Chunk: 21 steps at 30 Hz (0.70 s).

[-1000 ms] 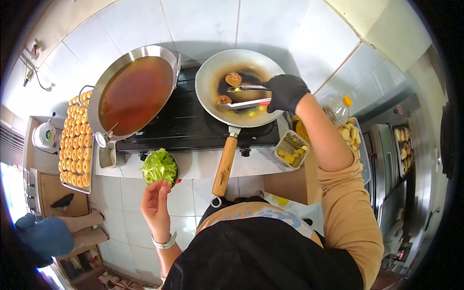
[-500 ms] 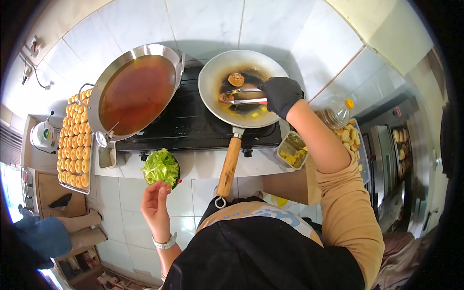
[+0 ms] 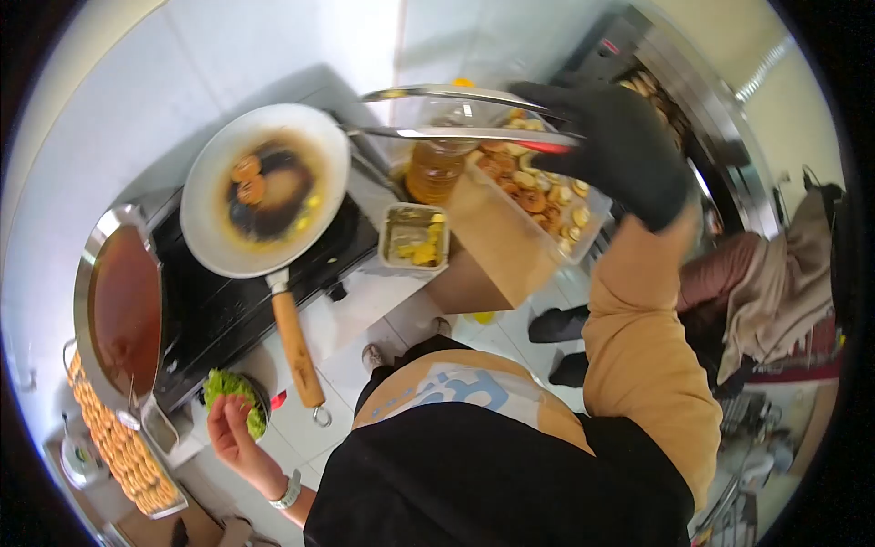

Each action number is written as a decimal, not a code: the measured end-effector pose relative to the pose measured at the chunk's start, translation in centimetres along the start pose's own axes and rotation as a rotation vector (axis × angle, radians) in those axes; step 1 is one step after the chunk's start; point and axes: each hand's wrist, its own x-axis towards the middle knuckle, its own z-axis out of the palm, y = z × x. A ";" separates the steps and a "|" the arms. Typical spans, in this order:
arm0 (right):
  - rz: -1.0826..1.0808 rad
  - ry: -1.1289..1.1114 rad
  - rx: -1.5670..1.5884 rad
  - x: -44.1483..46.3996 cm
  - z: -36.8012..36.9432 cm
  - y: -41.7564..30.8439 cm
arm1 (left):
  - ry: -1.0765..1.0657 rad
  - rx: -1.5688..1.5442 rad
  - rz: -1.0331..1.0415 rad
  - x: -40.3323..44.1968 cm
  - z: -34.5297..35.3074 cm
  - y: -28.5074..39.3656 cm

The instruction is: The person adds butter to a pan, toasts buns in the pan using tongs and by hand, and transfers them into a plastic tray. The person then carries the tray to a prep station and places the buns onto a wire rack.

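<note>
My right hand [image 3: 615, 146], in a black glove, is wrapped round metal tongs [image 3: 437, 133]. The tongs' arms are apart with nothing between their tips, over an oil bottle [image 3: 436, 169] and beside a clear tub of round bread pieces [image 3: 547, 196]. My left hand [image 3: 239, 436] is bare, fingers curled near the thumb, beside a bowl of lettuce [image 3: 228, 390]; whether it pinches anything is too small to tell. Two browned round pieces [image 3: 248, 179] lie side by side in the white frying pan [image 3: 210, 219], with yellow bits at its right side.
The pan's wooden handle [image 3: 299, 351] juts over the counter edge. A wide pan of reddish oil [image 3: 128, 301] stands left on the black stove [image 3: 214, 319]. A small container of yellow pieces [image 3: 415, 237] sits by a cardboard box [image 3: 483, 246]. Another person's legs [image 3: 720, 273] are at right.
The view has swung right. My right hand has lifted the tongs out of the pan and carried them right. The two browned pieces now lie close together. My left hand stays by the lettuce.
</note>
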 end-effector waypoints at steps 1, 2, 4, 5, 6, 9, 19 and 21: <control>0.042 -0.062 0.032 -2.4 -1.6 1.9 | -0.015 -0.012 0.005 0.3 0.2 -0.1; 0.067 -0.031 -0.009 -5.1 -2.3 3.5 | -0.021 -0.022 0.011 0.5 0.4 -0.1; 0.434 -0.235 -0.099 -8.7 -0.5 7.3 | -0.026 -0.002 0.023 1.1 1.0 0.1; 0.582 -0.315 -0.147 -10.0 1.5 9.1 | -0.026 0.013 0.029 1.2 1.3 0.3; 0.575 -0.354 -0.207 -11.0 4.3 11.1 | -0.029 0.021 0.032 1.4 1.7 0.7; 0.573 -0.519 -0.236 -11.7 13.7 16.4 | -0.052 0.036 0.041 1.8 3.0 1.6; 0.597 -0.593 -0.199 -11.3 22.4 20.4 | -0.105 0.052 0.071 2.0 4.8 2.3; 0.484 -0.647 -0.073 -12.0 19.7 21.9 | -0.084 0.042 0.066 1.9 4.4 2.2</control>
